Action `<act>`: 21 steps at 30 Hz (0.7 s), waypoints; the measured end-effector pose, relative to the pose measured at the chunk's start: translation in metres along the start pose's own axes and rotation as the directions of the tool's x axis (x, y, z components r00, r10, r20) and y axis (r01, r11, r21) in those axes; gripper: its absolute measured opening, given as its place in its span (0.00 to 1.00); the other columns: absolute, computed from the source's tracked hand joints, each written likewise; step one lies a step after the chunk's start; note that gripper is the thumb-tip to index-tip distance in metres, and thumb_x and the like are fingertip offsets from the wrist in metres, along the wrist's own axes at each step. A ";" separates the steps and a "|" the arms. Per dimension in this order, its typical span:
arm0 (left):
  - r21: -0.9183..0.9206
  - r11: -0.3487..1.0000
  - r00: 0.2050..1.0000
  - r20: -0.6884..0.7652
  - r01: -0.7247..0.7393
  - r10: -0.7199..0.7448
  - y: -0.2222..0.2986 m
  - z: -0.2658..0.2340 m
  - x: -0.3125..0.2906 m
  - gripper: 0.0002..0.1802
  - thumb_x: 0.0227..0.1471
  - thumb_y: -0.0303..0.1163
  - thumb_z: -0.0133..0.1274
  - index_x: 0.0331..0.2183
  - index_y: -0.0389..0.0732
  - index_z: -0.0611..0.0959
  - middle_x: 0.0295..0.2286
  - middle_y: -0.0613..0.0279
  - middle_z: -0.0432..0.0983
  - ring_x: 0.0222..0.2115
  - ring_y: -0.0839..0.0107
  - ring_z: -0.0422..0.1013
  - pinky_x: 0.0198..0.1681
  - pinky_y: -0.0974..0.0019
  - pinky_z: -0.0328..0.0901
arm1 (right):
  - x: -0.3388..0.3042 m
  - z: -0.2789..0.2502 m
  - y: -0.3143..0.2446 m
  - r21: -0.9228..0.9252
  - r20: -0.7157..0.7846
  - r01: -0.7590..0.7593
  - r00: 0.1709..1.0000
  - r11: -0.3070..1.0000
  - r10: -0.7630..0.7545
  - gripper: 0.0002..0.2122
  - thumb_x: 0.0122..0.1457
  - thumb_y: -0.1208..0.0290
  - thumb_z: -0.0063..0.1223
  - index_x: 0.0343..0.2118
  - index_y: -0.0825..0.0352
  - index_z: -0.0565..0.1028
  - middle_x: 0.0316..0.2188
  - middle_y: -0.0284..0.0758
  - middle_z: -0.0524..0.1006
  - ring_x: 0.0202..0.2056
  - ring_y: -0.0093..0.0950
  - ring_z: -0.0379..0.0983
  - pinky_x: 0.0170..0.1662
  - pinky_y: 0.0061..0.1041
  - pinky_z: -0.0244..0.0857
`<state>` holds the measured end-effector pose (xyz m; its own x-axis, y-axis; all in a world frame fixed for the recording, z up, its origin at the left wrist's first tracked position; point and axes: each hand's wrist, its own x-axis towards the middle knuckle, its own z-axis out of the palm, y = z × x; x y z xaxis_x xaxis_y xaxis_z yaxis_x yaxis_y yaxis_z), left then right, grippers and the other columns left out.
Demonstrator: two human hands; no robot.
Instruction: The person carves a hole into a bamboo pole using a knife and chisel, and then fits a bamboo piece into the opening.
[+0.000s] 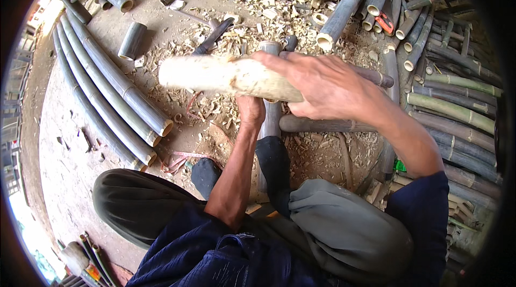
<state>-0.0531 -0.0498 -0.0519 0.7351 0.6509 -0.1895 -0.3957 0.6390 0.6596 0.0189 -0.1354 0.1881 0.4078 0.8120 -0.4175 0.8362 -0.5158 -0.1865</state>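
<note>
A thick pale length of wood (209,74), its left part smeared by motion, lies across the middle of the view. My right hand (330,85) is closed around its right end from above. My left hand (251,109) comes up from below and meets the wood's underside. Its fingers are hidden behind the wood, so its grip does not show. Beneath both hands, a grey bamboo pole (271,120) runs away from me between my dark-socked feet. Another dark bamboo piece (328,124) lies crosswise to the right of it.
Long bamboo poles (115,85) lie at left, near a short bamboo section (132,40). Pale shavings (258,7) cover the ground ahead, with a dark-handled tool (214,36) among them. Stacked bamboo (457,109) fills the right; a red-handled tool (384,22) rests there. A pink tape (185,156) lies by my left foot.
</note>
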 end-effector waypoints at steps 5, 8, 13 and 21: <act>0.216 0.976 0.984 0.174 -0.012 -0.026 -0.005 -0.016 0.012 0.39 0.60 0.60 0.56 0.57 0.35 0.72 0.48 0.57 0.74 0.46 0.70 0.71 0.47 0.59 0.70 | 0.004 -0.033 -0.007 -0.052 -0.031 0.073 0.997 0.996 -0.075 0.46 0.48 0.71 0.64 0.72 0.53 0.55 0.39 0.44 0.76 0.36 0.43 0.78 0.44 0.40 0.76; 0.204 0.978 0.980 0.197 -0.037 -0.004 -0.001 -0.012 0.009 0.39 0.62 0.60 0.52 0.57 0.35 0.72 0.48 0.57 0.75 0.46 0.68 0.71 0.47 0.58 0.70 | -0.007 -0.020 -0.006 0.247 -0.253 0.192 0.959 0.950 -0.128 0.48 0.47 0.71 0.64 0.73 0.53 0.53 0.40 0.44 0.77 0.39 0.43 0.78 0.45 0.40 0.74; 0.369 0.914 0.941 0.219 0.167 -0.260 -0.009 -0.014 0.012 0.29 0.66 0.48 0.52 0.58 0.35 0.71 0.51 0.58 0.74 0.52 0.67 0.70 0.56 0.58 0.67 | -0.009 -0.011 0.022 0.012 -0.031 0.032 0.999 0.999 -0.031 0.49 0.46 0.71 0.65 0.73 0.52 0.52 0.40 0.45 0.77 0.40 0.43 0.78 0.47 0.41 0.74; 0.564 0.826 0.941 0.270 0.018 -0.204 0.003 0.000 0.009 0.22 0.62 0.32 0.56 0.54 0.32 0.78 0.48 0.55 0.80 0.46 0.68 0.74 0.50 0.63 0.69 | -0.020 -0.006 0.011 0.250 0.009 -0.077 0.997 0.965 0.078 0.50 0.47 0.70 0.66 0.73 0.48 0.50 0.49 0.50 0.78 0.42 0.44 0.79 0.52 0.45 0.76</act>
<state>-0.0474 -0.0418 -0.0522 0.9210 0.3716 -0.1171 -0.0034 0.3080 0.9514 0.0219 -0.1552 0.1999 0.4684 0.7671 -0.4384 0.6836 -0.6290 -0.3702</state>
